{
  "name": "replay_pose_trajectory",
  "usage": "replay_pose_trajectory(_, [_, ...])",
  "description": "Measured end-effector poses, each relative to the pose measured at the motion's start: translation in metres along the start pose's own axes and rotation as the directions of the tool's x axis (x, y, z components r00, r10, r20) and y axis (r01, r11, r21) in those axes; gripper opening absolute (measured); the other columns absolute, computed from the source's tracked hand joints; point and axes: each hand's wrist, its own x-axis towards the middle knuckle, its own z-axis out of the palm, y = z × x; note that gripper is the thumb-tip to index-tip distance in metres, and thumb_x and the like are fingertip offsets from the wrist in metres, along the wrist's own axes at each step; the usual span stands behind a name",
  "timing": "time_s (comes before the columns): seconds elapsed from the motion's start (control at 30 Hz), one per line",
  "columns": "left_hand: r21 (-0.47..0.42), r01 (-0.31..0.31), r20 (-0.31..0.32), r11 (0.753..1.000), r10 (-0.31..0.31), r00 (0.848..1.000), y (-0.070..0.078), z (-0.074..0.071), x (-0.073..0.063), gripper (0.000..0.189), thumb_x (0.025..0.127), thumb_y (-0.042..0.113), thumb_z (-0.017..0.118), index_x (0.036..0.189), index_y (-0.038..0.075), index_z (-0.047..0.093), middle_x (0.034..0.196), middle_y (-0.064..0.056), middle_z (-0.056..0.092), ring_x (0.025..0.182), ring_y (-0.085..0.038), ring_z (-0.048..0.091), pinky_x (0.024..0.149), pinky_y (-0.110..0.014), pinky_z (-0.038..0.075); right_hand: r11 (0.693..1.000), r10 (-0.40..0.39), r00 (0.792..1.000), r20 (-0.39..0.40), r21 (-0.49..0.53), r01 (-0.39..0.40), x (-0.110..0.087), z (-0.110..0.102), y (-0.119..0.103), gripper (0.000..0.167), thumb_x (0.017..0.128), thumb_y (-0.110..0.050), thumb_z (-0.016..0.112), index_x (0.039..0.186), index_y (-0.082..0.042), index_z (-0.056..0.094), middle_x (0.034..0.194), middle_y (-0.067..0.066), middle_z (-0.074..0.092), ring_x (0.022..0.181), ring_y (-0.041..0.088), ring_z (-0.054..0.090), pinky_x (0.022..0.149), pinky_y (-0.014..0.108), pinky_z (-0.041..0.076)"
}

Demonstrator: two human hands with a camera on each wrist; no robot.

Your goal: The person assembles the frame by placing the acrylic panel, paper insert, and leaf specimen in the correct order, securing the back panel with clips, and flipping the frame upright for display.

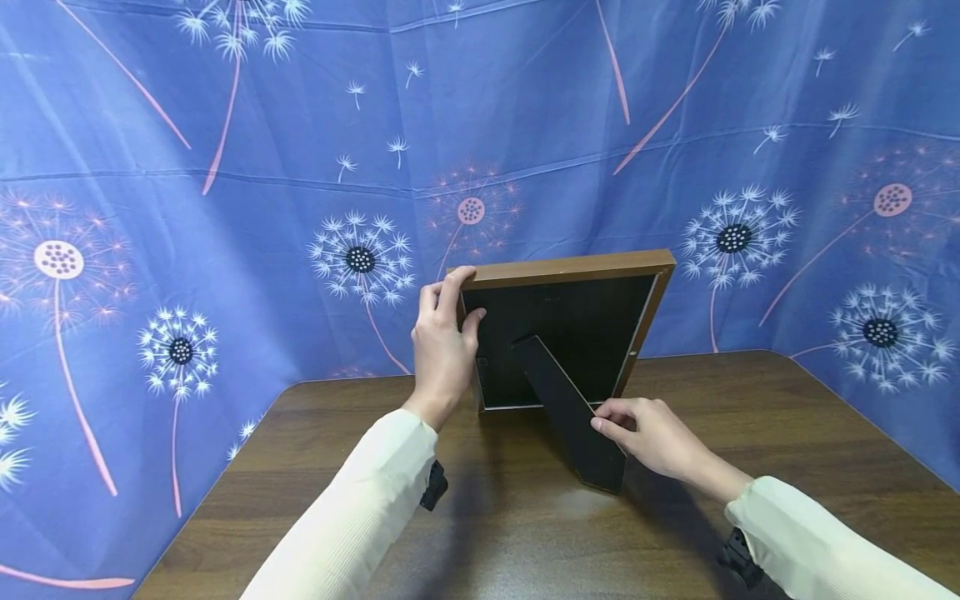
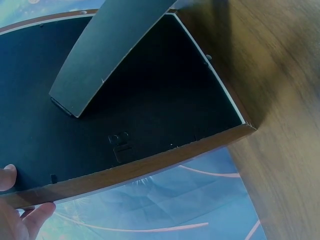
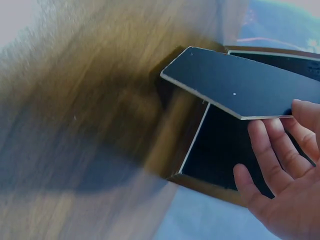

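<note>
A picture frame [image 1: 555, 333] with a brown rim and black backing stands on the table, its back toward me. From the middle of the backing, a black easel stand [image 1: 570, 417] slants out and down to the tabletop. My left hand [image 1: 444, 342] grips the frame's upper left edge, thumb on the backing side and fingers around the outside. With thumb and fingers, my right hand [image 1: 652, 433] pinches the right edge of the stand. In the right wrist view, the stand [image 3: 235, 85] is between that thumb and the fingers. The frame's front is hidden.
Under the frame is a brown wood-grain table [image 1: 315, 492]. A blue cloth [image 1: 525, 100] printed with dandelions hangs behind and along both sides of the table. Dark wrist cameras [image 1: 738, 560] sit below the pale sleeves.
</note>
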Motion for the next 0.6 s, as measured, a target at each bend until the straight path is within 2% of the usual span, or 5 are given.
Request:
replay_pose_trajectory(0.3, [0.005, 0.001, -0.002, 1.0, -0.001, 1.0, -0.001, 0.0, -0.003, 0.048, 0.093, 0.005, 0.075, 0.135, 0.019, 0.057, 0.121, -0.017, 0.057, 0.093, -0.044, 0.068, 0.08, -0.056, 0.056, 0.997, -0.01, 0.998, 0.065, 0.082, 0.005, -0.01, 0.002, -0.016, 0.011, 0.099, -0.029, 0.068, 0.096, -0.019, 0.072, 0.068, -0.013, 0.059, 0.061, 0.003, 0.051, 0.059, 0.026, 0.044])
replay_pose_trajectory(0.43, [-0.001, -0.017, -0.018, 1.0, 0.017, 1.0, -0.002, 0.0, -0.007, 0.047, 0.092, 0.005, 0.075, 0.134, 0.017, 0.058, 0.12, -0.018, 0.057, 0.092, -0.044, 0.069, 0.079, -0.056, 0.056, 0.991, -0.009, 0.994, 0.106, 0.134, -0.005, -0.013, 0.003, -0.023, 0.013, 0.099, -0.031, 0.067, 0.094, -0.019, 0.07, 0.066, -0.011, 0.06, 0.06, 0.008, 0.055, 0.057, 0.026, 0.046])
replay_pose_trajectory(0.6, [0.001, -0.054, -0.037, 0.999, 0.054, 0.998, -0.003, 0.001, -0.012, 0.045, 0.091, 0.004, 0.076, 0.131, 0.017, 0.058, 0.117, -0.017, 0.057, 0.09, -0.042, 0.069, 0.077, -0.055, 0.056, 0.989, -0.012, 0.992, 0.122, 0.149, -0.006, -0.016, 0.006, -0.026, 0.014, 0.099, -0.031, 0.067, 0.094, -0.019, 0.069, 0.064, -0.011, 0.06, 0.061, 0.01, 0.058, 0.057, 0.026, 0.046])
